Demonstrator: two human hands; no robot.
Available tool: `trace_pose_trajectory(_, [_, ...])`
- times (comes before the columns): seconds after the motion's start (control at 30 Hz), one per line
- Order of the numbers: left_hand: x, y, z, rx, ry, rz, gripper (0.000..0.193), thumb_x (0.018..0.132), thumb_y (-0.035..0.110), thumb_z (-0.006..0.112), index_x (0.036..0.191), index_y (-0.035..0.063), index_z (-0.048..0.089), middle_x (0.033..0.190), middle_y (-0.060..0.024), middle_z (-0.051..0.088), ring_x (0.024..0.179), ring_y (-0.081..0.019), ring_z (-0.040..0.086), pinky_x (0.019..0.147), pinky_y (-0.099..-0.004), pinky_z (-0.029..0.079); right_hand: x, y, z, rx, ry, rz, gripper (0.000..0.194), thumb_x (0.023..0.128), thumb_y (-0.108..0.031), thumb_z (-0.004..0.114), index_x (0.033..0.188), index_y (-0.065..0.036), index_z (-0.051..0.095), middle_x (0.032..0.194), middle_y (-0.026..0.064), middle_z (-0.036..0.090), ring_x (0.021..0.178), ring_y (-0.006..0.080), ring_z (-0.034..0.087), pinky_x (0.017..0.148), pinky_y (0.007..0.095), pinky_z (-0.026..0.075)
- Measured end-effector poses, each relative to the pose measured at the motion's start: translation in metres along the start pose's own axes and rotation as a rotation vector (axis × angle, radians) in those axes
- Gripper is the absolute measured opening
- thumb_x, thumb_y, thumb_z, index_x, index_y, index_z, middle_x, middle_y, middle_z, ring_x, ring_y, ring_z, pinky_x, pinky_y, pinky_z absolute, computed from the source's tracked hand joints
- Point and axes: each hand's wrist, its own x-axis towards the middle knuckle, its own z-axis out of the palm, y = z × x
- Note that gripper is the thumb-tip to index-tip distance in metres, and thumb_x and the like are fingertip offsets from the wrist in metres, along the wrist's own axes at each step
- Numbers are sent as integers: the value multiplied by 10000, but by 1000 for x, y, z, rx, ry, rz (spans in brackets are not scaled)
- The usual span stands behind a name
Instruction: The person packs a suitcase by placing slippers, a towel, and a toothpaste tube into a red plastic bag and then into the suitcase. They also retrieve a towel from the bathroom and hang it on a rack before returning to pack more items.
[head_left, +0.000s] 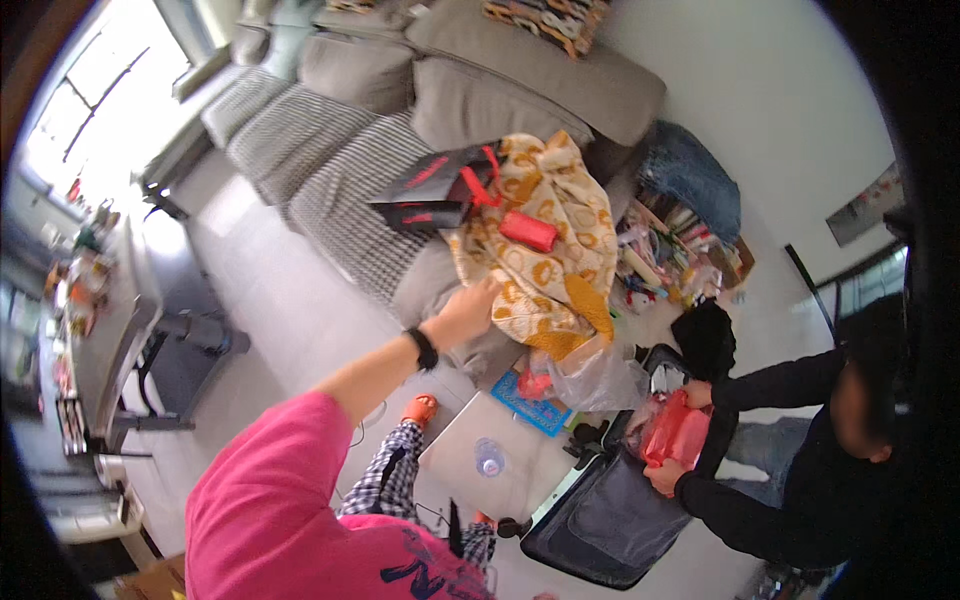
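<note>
My left hand (471, 311), with a black band (424, 349) on the wrist, reaches to the left edge of a cream and mustard patterned blanket (581, 255). Its fingers look curled around the blanket's edge, though blur hides the fingertips. On top of the blanket lies a red pouch-like bundle (528, 231). A black bag with red handles (442, 184) rests beside it on the grey sofa (352, 161). My right hand is out of view.
Another person (802, 480) holds a red plastic-wrapped item (675, 439) over an open dark suitcase (622, 517). Near it are a clear plastic bag (600, 379), a blue flat packet (531, 403) and a white stool-like surface (465, 442). A cluttered box (739, 259) stands behind.
</note>
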Motion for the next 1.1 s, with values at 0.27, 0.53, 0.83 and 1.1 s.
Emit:
trace_pose_trajectory(0.27, [229, -48, 71, 440, 126, 216, 438, 755, 115, 500, 1182, 85, 406, 1116, -127, 489, 1038, -272, 485, 818, -396, 418, -51, -38, 97, 251, -44, 482, 136, 799, -145, 536, 814, -15, 574, 755, 116, 609, 706, 212, 588, 641, 338, 456])
trace_pose_trajectory(0.53, [257, -68, 67, 312, -81, 302, 630, 587, 116, 674, 1149, 63, 394, 1059, -147, 514, 1005, -321, 486, 837, -420, 393, -113, -40, 174, 466, -55, 684, 122, 805, -134, 521, 790, -22, 565, 730, 109, 606, 686, 204, 586, 621, 332, 454])
trace_pose_trajectory(0.83, [33, -68, -52, -1348, -483, -99, 524, 708, 236, 607, 1155, 28, 428, 918, -105, 568, 813, -212, 583, 715, -337, 485, -180, -19, 209, 720, 34, 317, 117, 811, -123, 504, 763, -29, 555, 703, 101, 603, 664, 195, 582, 597, 327, 452])
trace_pose_trajectory(1.1, [-282, 43, -59, -1663, -1600, 18, 754, 672, 332, 648, 1268, 29, 299, 978, -136, 533, 856, -244, 568, 797, -372, 459, -260, -117, 225, 844, 290, -130, 536, 819, -131, 586, 1287, -70, 331, 994, 103, 586, 883, 156, 570, 780, 286, 461])
